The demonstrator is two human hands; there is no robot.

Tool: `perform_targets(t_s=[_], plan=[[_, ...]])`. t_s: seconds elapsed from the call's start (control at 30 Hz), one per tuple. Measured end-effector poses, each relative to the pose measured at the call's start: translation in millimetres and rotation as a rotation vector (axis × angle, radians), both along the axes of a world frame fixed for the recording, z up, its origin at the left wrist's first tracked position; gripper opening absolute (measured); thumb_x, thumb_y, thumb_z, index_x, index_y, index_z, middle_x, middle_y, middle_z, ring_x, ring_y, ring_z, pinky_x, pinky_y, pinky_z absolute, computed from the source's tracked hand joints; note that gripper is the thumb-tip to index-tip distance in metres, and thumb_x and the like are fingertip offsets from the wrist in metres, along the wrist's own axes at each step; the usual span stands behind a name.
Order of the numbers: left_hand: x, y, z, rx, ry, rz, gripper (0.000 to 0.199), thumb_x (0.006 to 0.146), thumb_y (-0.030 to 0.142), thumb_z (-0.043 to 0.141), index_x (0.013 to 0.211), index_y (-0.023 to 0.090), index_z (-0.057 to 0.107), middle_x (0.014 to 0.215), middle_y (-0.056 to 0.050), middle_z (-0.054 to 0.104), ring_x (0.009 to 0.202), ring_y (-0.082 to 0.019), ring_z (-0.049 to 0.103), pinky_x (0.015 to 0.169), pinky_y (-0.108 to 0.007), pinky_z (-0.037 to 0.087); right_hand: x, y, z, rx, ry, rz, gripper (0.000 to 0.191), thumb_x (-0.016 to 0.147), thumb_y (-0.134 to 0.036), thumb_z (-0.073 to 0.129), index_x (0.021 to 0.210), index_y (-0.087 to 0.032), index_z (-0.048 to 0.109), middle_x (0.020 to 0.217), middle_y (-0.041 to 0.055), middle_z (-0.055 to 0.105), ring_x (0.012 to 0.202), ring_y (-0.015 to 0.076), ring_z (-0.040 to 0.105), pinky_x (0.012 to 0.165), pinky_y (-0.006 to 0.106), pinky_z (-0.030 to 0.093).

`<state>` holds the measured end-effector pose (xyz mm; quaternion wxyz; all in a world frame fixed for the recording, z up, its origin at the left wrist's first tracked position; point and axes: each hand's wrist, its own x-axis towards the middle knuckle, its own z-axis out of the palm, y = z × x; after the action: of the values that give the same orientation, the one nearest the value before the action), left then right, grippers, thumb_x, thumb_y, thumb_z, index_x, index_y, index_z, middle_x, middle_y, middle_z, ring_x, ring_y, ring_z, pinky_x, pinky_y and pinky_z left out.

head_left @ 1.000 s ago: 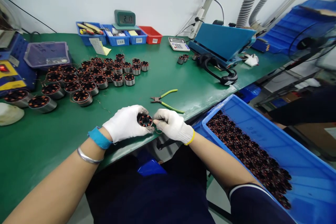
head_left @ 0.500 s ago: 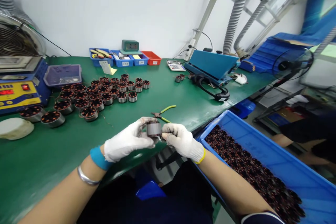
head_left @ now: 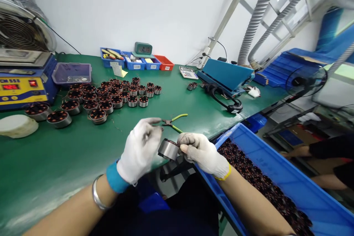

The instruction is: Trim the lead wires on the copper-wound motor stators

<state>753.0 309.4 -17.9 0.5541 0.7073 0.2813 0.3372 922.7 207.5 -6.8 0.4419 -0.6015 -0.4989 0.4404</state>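
Note:
My right hand, in a white glove with a yellow cuff, pinches the side of a silver cylindrical motor part with dark ends, held tilted near the table's front edge. Just left of that part is my left hand, gloved in white with a blue wristband; its fingers are apart, slightly blurred, and hold nothing. Pliers with yellow-green handles lie on the green table behind my hands. Many similar parts with copper windings stand at the back left.
A blue crate of wound parts stands at the right. Small blue bins, a red bin, a clock and a calculator line the back. A black headset lies at the right. Another person's arms show at far right.
My left hand has let go of the silver part and opened, lifting up and away to the left. The part is now tilted in my right hand. The view has shifted slightly.

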Motion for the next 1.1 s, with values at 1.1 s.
perform_targets(t_s=[1.1], plan=[[12.0,16.5,-3.8,-0.815,-0.12,-0.219,0.039,0.074,0.056,0.059,0.076,0.017,0.056,0.073,-0.002,0.06,0.069,-0.017,0.06,0.061,-0.031,0.05,-11.2,7.1,18.8,-0.038,-0.725,0.117,0.009,0.079,-0.02,0.052,0.072,-0.018,0.059,0.068,-0.0009,0.058,0.06,0.0101,0.049,0.055,0.022,0.035]])
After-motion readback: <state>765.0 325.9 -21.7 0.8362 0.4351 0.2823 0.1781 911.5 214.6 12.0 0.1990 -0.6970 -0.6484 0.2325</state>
